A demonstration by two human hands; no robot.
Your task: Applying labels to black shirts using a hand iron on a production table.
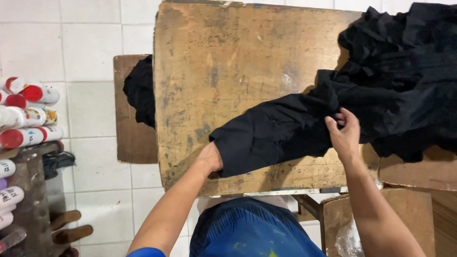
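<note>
A black garment (381, 90) lies bunched on the right of a worn wooden table (228, 62), with one sleeve stretched out to the left. My left hand (213, 159) is pushed into the sleeve's cuff end, fingers hidden inside the cloth. My right hand (343, 131) pinches the black fabric higher up the sleeve, near the body of the garment. Both forearms reach in from the bottom edge over my blue apron.
A smaller wooden stool (131, 138) with another black cloth (141, 90) stands left of the table. Several white spray cans with red caps (26, 114) lie on a rack at far left. Cardboard (414, 171) sits lower right. White tiled floor surrounds.
</note>
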